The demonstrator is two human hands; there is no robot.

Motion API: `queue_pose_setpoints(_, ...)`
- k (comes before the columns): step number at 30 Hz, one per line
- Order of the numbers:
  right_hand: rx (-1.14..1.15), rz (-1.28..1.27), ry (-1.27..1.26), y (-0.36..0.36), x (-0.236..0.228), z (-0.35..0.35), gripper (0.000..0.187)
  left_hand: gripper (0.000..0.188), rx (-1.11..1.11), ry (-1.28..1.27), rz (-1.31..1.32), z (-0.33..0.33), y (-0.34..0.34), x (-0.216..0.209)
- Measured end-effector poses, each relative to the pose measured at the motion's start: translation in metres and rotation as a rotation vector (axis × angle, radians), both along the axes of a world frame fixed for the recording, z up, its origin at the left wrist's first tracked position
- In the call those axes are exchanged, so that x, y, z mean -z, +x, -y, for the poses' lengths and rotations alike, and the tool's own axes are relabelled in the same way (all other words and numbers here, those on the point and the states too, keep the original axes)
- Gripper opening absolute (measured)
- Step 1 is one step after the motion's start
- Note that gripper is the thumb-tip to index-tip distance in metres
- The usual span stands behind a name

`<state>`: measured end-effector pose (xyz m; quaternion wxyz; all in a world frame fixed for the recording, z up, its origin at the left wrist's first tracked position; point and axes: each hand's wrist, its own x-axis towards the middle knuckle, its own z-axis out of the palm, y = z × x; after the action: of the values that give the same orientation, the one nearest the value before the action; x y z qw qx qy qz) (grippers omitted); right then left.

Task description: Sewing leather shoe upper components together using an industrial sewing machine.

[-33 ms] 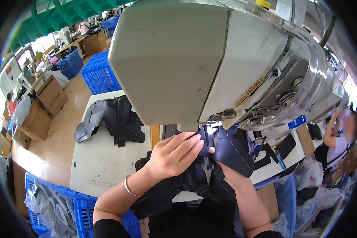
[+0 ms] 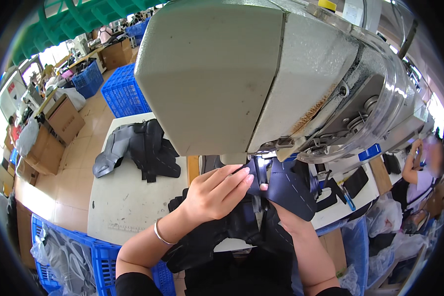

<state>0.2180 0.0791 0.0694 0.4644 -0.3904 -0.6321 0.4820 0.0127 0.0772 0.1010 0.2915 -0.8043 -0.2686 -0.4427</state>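
A dark, smooth panel (image 2: 287,190) with pale dashes along it lies under the head of a grey sewing machine (image 2: 207,79), next to a small bright light. My left hand (image 2: 217,193), a bracelet at its wrist, has its fingers stretched out together, tips resting on the dark material left of the needle area; its thumb is hidden. From below right, my right hand (image 2: 286,217) reaches under the panel and grips it. Only one fingertip shows at the panel's inner edge; the other fingers are covered. More joined black pieces (image 2: 232,224) hang toward my lap.
Stacked black pieces (image 2: 143,148) lie on the white table (image 2: 133,207) at left. A blue crate (image 2: 103,266) with plastic-wrapped stuff stands below. On the right are a blue-handled tool (image 2: 349,201), a bagged bin (image 2: 355,246) and a seated person (image 2: 422,172).
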Motion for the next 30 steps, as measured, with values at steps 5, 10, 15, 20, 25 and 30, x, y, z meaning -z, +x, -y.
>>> queue_pose_setpoints(5, -0.057, -0.088, -0.025, 0.003, 0.003, -0.001, 0.025, 0.024, 0.009, 0.018, -0.026, -0.001, -0.002, -0.002)
queue_pose_setpoints(10, -0.07, -0.263, -0.112, 0.0, 0.006, 0.0, 0.022, 0.02, 0.019, 0.036, -0.041, -0.003, -0.002, -0.002)
queue_pose_setpoints(15, -0.033, -0.068, 0.084, -0.001, 0.01, 0.001, 0.022, 0.02, 0.017, 0.036, -0.101, -0.004, -0.007, -0.006)
queue_pose_setpoints(20, -0.07, 0.056, 0.075, 0.003, 0.017, -0.004, 0.025, 0.021, 0.017, 0.057, -0.11, -0.006, -0.01, -0.007)
queue_pose_setpoints(25, -0.096, -0.005, 0.035, 0.001, 0.017, -0.005, 0.025, 0.021, 0.019, 0.047, -0.073, -0.008, -0.01, -0.004)
queue_pose_setpoints(30, -0.094, 0.028, -0.012, -0.005, 0.005, -0.01, 0.027, 0.022, -0.012, 0.044, -0.054, -0.009, -0.01, -0.008)
